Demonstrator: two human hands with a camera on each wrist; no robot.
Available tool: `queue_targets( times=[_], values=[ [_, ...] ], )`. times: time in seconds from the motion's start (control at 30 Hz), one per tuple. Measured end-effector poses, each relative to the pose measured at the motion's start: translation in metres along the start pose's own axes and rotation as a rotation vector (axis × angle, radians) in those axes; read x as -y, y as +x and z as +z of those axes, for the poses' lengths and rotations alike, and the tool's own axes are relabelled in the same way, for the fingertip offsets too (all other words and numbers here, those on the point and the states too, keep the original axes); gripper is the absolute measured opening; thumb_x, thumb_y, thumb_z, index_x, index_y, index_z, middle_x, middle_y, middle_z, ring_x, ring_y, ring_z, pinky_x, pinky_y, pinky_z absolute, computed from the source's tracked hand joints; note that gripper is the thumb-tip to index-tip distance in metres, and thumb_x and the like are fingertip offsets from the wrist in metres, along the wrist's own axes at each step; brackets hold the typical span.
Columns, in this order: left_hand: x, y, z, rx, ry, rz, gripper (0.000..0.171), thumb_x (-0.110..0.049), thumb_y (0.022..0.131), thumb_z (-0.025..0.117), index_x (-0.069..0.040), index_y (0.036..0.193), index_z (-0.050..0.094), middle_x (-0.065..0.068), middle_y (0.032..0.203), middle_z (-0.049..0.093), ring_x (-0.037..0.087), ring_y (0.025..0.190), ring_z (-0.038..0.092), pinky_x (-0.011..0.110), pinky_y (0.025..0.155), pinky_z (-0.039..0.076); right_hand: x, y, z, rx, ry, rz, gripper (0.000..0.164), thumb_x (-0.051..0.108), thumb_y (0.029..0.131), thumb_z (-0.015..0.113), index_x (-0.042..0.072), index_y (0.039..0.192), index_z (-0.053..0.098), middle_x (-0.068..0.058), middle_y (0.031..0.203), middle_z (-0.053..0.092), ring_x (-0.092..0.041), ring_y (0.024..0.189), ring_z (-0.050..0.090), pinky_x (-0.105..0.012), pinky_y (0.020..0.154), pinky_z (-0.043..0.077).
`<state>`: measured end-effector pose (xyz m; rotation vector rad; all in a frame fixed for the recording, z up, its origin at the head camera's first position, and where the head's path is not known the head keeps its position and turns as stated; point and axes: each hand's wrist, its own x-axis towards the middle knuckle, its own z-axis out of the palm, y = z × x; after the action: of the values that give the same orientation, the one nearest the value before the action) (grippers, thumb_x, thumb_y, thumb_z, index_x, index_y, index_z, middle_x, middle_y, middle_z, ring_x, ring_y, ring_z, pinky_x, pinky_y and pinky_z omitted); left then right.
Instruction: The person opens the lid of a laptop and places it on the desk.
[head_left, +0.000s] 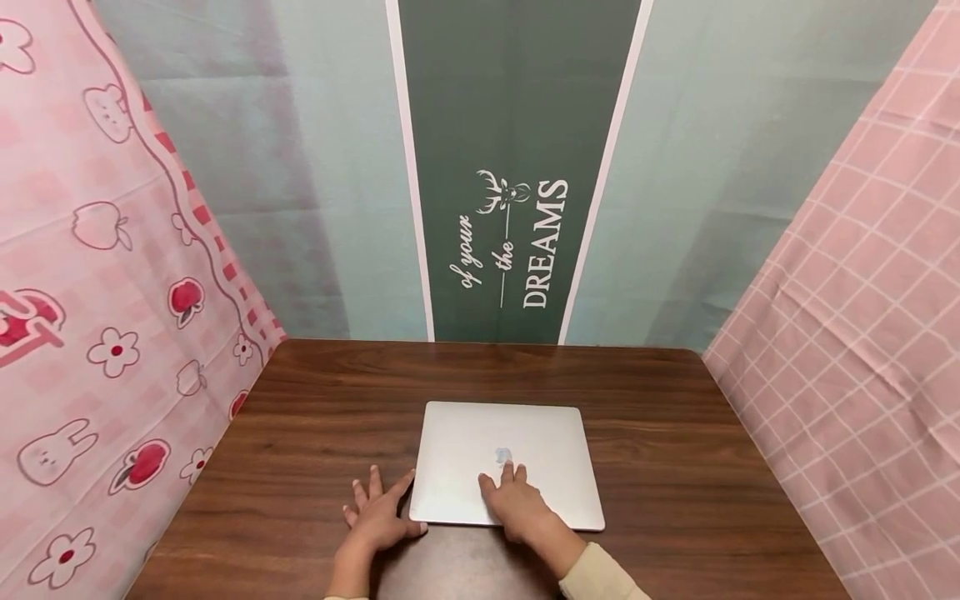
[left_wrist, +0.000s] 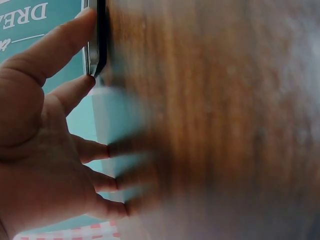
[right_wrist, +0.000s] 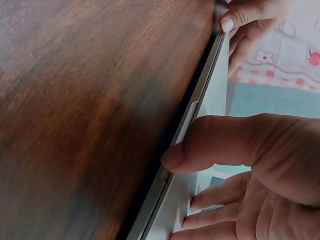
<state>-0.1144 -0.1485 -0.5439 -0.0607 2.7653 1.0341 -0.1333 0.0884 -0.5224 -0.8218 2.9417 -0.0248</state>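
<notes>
A closed silver laptop (head_left: 457, 467) lies flat on the wooden table (head_left: 315, 400), its front edge toward me. At its front left corner is my left hand (head_left: 377, 521): thumb on the front edge, index finger by the left side, the other fingers spread straight onto the wood. My right hand (head_left: 519, 507) rests over the lid's front middle. In the right wrist view, its thumb (right_wrist: 220, 142) touches the front edge at the notch, while straight fingers (right_wrist: 220, 212) lie on the lid. A pale logo (head_left: 503, 455) shows just beyond those fingertips in the head view.
Behind the table hangs a green curtain (head_left: 360, 167) with white lettering on a dark band. Pink patterned cloth (head_left: 97, 275) borders the left side, and a pink checked cloth (head_left: 862, 317) the right. A beige sleeve (head_left: 600, 575) covers my right forearm.
</notes>
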Motion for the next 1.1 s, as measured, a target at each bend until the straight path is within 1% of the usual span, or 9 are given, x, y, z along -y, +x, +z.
queue_targets(
  times=[0.07, 0.17, 0.3, 0.37, 0.47, 0.6, 0.8, 1.0, 1.1],
  values=[
    [0.000, -0.001, -0.001, 0.005, -0.002, -0.001, 0.082, -0.030, 0.061, 0.083, -0.014, 0.135, 0.050, 0.037, 0.145, 0.003, 0.063, 0.124, -0.007, 0.076, 0.087, -0.003, 0.001, 0.000, -0.001, -0.003, -0.034, -0.013, 0.067, -0.006, 0.059, 0.079, 0.003, 0.121, 0.053, -0.042, 0.112, 0.050, -0.054, 0.102, 0.050, -0.048, 0.063, 0.052],
    [0.000, -0.002, -0.001, 0.019, -0.007, -0.008, 0.082, -0.032, 0.062, 0.083, -0.015, 0.135, 0.050, 0.037, 0.145, 0.002, 0.061, 0.125, -0.008, 0.075, 0.088, -0.003, 0.003, -0.002, -0.001, -0.011, -0.129, -0.041, 0.065, -0.002, 0.059, 0.080, 0.002, 0.118, 0.052, -0.041, 0.108, 0.052, -0.051, 0.099, 0.054, -0.045, 0.061, 0.053],
    [0.002, -0.003, 0.000, 0.017, -0.011, -0.001, 0.082, -0.032, 0.062, 0.082, -0.014, 0.135, 0.050, 0.037, 0.145, 0.002, 0.061, 0.125, -0.008, 0.075, 0.088, -0.005, 0.005, -0.004, -0.003, -0.043, -0.248, -0.063, 0.064, 0.008, 0.057, 0.082, 0.003, 0.112, 0.049, -0.036, 0.106, 0.055, -0.046, 0.097, 0.056, -0.040, 0.051, 0.052],
    [0.002, -0.003, 0.000, 0.016, -0.018, 0.005, 0.082, -0.033, 0.063, 0.082, -0.013, 0.135, 0.049, 0.036, 0.145, 0.002, 0.061, 0.125, -0.009, 0.075, 0.088, -0.006, 0.005, -0.005, -0.005, -0.067, -0.275, -0.070, 0.063, 0.010, 0.056, 0.083, 0.004, 0.108, 0.048, -0.034, 0.105, 0.056, -0.045, 0.096, 0.057, -0.039, 0.048, 0.052],
    [0.002, -0.003, -0.001, 0.009, -0.021, 0.013, 0.083, -0.032, 0.063, 0.082, -0.012, 0.136, 0.048, 0.037, 0.145, 0.003, 0.061, 0.125, -0.008, 0.075, 0.088, -0.006, 0.004, -0.005, -0.009, -0.086, -0.279, -0.087, 0.062, 0.011, 0.055, 0.083, 0.004, 0.104, 0.048, -0.032, 0.103, 0.057, -0.043, 0.093, 0.057, -0.037, 0.046, 0.050],
    [0.002, -0.002, -0.002, 0.020, -0.017, 0.013, 0.083, -0.033, 0.064, 0.082, -0.013, 0.137, 0.047, 0.037, 0.145, 0.002, 0.061, 0.125, -0.009, 0.075, 0.088, -0.005, 0.002, -0.006, -0.016, -0.096, -0.259, -0.117, 0.055, 0.010, 0.055, 0.083, 0.005, 0.096, 0.046, -0.029, 0.097, 0.058, -0.037, 0.084, 0.056, -0.034, 0.048, 0.049],
    [0.002, 0.000, -0.006, 0.027, -0.005, 0.010, 0.083, -0.036, 0.065, 0.081, -0.011, 0.136, 0.047, 0.037, 0.145, 0.002, 0.062, 0.125, -0.008, 0.076, 0.088, -0.004, 0.000, -0.005, -0.027, -0.114, -0.251, -0.145, 0.050, 0.010, 0.054, 0.084, 0.008, 0.086, 0.045, -0.014, 0.076, 0.052, -0.022, 0.065, 0.049, -0.029, 0.045, 0.043],
    [0.000, 0.001, -0.001, 0.012, 0.026, 0.017, 0.083, -0.032, 0.062, 0.082, -0.009, 0.134, 0.049, 0.040, 0.143, 0.003, 0.064, 0.123, -0.006, 0.077, 0.085, -0.004, 0.000, -0.007, -0.030, -0.126, -0.265, -0.168, 0.048, 0.011, 0.055, 0.084, 0.008, 0.084, 0.046, -0.012, 0.073, 0.050, -0.019, 0.062, 0.047, -0.028, 0.044, 0.043],
    [-0.001, 0.002, 0.001, -0.001, 0.028, 0.012, 0.084, -0.029, 0.060, 0.082, -0.008, 0.134, 0.048, 0.040, 0.142, 0.004, 0.064, 0.123, -0.007, 0.077, 0.085, -0.004, -0.002, -0.007, -0.033, -0.153, -0.283, -0.188, 0.047, 0.012, 0.055, 0.083, 0.008, 0.083, 0.046, -0.009, 0.070, 0.048, -0.019, 0.060, 0.047, -0.028, 0.044, 0.043]
  ],
)
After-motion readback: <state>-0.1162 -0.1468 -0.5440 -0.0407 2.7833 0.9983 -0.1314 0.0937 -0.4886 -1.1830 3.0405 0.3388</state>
